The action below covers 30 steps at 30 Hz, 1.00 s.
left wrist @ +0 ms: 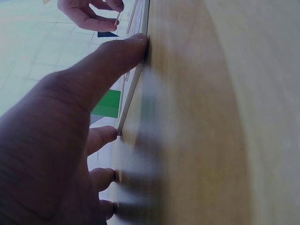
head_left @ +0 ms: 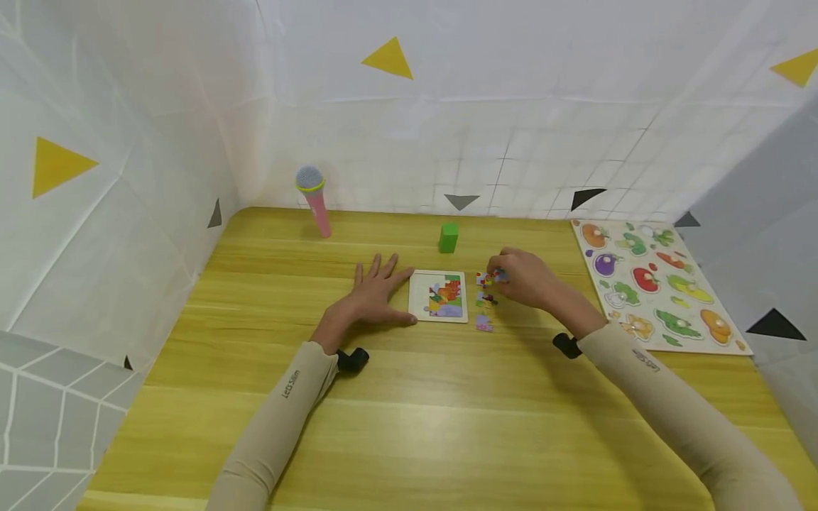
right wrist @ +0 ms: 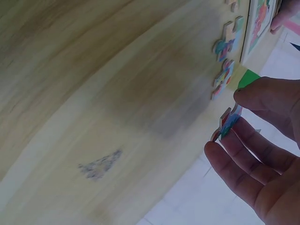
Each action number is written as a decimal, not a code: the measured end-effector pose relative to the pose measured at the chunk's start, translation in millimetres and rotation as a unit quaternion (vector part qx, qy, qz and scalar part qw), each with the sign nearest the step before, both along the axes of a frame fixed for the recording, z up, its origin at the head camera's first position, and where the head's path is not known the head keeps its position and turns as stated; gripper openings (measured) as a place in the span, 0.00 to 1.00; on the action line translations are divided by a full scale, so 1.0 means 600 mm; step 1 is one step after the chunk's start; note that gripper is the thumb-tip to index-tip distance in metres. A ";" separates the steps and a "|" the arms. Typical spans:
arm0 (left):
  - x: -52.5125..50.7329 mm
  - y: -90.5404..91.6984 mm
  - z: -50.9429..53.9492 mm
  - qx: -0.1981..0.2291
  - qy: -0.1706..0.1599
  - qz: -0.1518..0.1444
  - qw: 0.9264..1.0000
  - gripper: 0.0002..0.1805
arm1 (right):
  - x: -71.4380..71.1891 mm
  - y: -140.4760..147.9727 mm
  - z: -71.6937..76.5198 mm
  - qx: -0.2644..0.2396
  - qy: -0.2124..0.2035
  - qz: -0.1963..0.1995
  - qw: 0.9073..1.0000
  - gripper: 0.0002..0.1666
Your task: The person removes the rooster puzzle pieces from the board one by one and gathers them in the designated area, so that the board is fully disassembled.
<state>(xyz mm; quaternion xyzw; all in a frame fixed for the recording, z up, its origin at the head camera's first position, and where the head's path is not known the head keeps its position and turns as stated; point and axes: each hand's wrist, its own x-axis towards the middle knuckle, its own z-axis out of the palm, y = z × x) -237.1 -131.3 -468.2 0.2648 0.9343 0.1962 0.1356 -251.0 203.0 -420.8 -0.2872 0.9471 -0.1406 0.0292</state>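
Note:
A small square jigsaw tray (head_left: pixel 418 289) lies mid-table, its right part filled with a colourful picture and its left part bare. My left hand (head_left: pixel 373 296) rests flat beside it, fingers spread, with the thumb and index fingertip touching the tray's left edge. Right of the tray, my right hand (head_left: pixel 525 278) is raised slightly and pinches a jigsaw piece (right wrist: pixel 228 123) between thumb and fingers. Loose pieces lie in a column between tray and right hand: a purple one (head_left: pixel 483 323), a multicoloured one (head_left: pixel 486 300) and a red-and-white one (head_left: pixel 482 279).
A green block (head_left: pixel 449 238) stands behind the tray. Toward the back left lies a pink toy microphone (head_left: pixel 317 206). A vegetable peg board (head_left: pixel 658 284) covers the table's right side. White sheeting with yellow and dark triangles hangs behind the wooden table (head_left: pixel 409 426).

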 end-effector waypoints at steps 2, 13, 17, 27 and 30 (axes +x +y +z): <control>0.001 0.000 0.001 0.001 -0.001 0.001 1.000 0.58 | 0.000 0.003 -0.001 0.004 0.002 -0.003 1.000 0.14; 0.000 -0.001 0.001 -0.002 -0.008 0.003 1.000 0.58 | -0.007 0.014 -0.011 0.018 -0.007 -0.015 1.000 0.13; 0.001 -0.001 0.001 -0.003 -0.006 0.003 1.000 0.58 | -0.009 0.017 -0.016 0.015 -0.006 -0.009 1.000 0.12; 0.000 -0.002 0.000 -0.003 -0.005 0.002 1.000 0.58 | -0.013 0.018 -0.022 0.011 -0.007 -0.003 1.000 0.10; 0.000 -0.001 0.001 -0.005 -0.005 0.002 1.000 0.58 | -0.015 0.019 -0.025 0.010 -0.010 -0.001 1.000 0.10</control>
